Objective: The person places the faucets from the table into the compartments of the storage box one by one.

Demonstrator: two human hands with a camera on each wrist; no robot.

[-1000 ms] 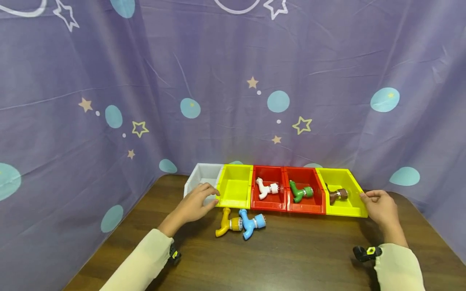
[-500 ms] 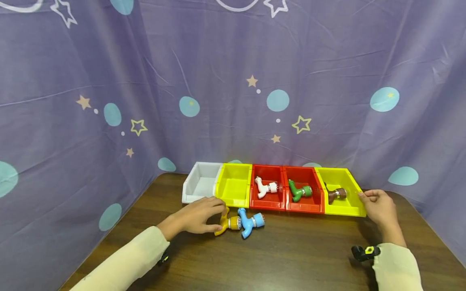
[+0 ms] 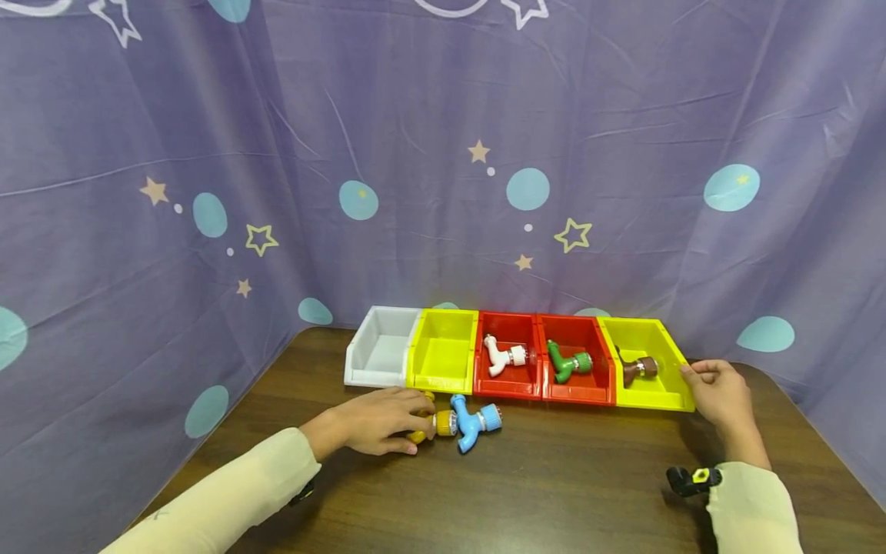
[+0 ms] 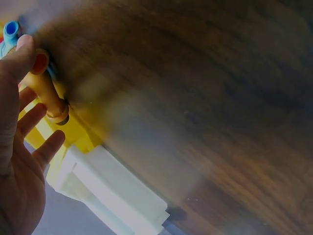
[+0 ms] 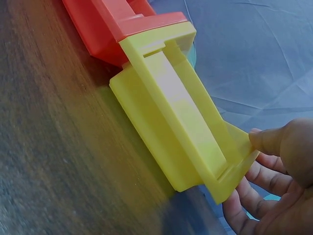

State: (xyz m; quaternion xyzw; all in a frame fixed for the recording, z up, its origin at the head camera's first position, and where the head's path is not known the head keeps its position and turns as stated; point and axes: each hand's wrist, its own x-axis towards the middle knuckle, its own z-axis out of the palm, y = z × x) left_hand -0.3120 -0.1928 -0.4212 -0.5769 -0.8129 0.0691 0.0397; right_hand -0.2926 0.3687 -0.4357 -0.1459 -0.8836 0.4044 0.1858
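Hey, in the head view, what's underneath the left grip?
A mustard-yellow tap. Its knob and slivers of its far and near ends show past the left grip. The grip covers its middle, and in that view the tabletop directly beneath is hidden.

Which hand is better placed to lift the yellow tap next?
Likely the left hand: it's right by the yellow tap, partly covering it in the head view. The right hand is farther away, holding the rightmost yellow bin.
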